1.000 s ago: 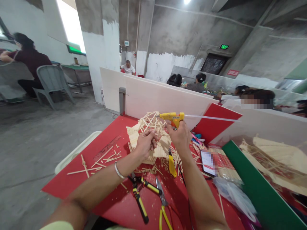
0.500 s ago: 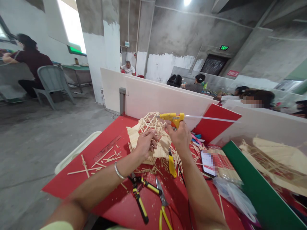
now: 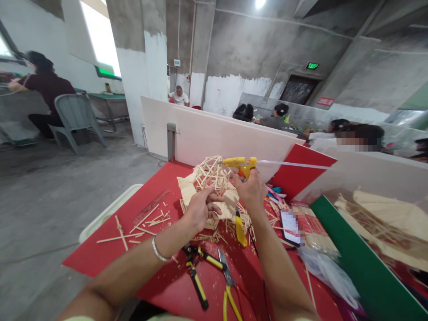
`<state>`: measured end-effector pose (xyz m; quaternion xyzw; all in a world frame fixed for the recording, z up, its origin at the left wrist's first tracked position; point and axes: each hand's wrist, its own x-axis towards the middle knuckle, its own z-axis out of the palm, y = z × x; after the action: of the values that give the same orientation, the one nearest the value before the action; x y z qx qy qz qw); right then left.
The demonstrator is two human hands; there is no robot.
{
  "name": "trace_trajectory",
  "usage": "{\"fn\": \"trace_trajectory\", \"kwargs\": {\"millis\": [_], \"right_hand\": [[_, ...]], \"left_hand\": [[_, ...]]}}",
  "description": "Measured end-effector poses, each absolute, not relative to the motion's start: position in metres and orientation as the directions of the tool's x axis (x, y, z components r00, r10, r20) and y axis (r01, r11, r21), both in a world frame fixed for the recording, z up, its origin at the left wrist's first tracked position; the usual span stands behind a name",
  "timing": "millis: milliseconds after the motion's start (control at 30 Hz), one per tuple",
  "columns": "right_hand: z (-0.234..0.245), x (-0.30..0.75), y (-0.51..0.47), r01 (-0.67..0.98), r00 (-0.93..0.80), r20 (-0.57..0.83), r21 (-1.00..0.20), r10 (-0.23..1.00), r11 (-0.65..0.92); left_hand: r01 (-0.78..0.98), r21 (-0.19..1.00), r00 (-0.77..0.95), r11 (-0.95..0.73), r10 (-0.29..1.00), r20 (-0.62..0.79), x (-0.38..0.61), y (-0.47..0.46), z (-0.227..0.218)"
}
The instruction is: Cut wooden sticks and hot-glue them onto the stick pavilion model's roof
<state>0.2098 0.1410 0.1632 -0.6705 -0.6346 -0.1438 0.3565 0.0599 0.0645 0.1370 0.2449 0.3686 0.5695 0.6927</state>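
A wooden model built of thin sticks (image 3: 210, 171) stands on the red table (image 3: 247, 283), with an open lattice on top and slatted sheets below. My right hand (image 3: 251, 189) grips a yellow hot glue gun (image 3: 245, 164) whose nozzle points left at the lattice. A long clear glue stick (image 3: 294, 164) sticks out of its back. In front of the model, my left hand (image 3: 202, 209) has its fingers apart and nothing visible in them. It hides part of the model; whether the thumb touches a stick, I cannot tell.
Black-and-yellow pliers (image 3: 197, 267), yellow-handled pliers (image 3: 228, 285) and a yellow-handled tool (image 3: 240, 232) lie in front. Loose sticks (image 3: 147, 223) and a ruler (image 3: 150, 206) are at left. A phone (image 3: 290, 226) and plastic bag (image 3: 329, 267) lie right. White panels (image 3: 220, 129) stand behind.
My left hand has moved slightly down and its fingers have spread apart. The glue gun in my right hand has hardly moved.
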Motion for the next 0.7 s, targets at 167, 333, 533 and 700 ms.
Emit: {"fn": "trace_trajectory", "kwargs": {"millis": [167, 333, 533, 700], "right_hand": [[0.161, 0.220, 0.135, 0.937, 0.187, 0.655, -0.342, 0.732, 0.067], [0.155, 0.246, 0.098, 0.938, 0.215, 0.691, -0.344, 0.690, 0.053], [0.143, 0.280, 0.009, 0.941, 0.336, 0.750, -0.244, 0.569, -0.233], [0.144, 0.295, -0.073, 0.860, 0.446, 0.694, -0.158, 0.565, -0.486]], "left_hand": [[-0.642, 0.728, 0.101, 0.239, 0.968, -0.229, 0.056, 0.051, 0.125], [-0.649, 0.737, 0.090, 0.190, 0.981, -0.173, 0.060, 0.035, 0.100], [-0.600, 0.786, 0.100, 0.152, 0.988, -0.114, 0.076, 0.019, 0.063], [-0.563, 0.814, 0.120, 0.140, 0.989, -0.087, 0.087, 0.000, 0.046]]}}
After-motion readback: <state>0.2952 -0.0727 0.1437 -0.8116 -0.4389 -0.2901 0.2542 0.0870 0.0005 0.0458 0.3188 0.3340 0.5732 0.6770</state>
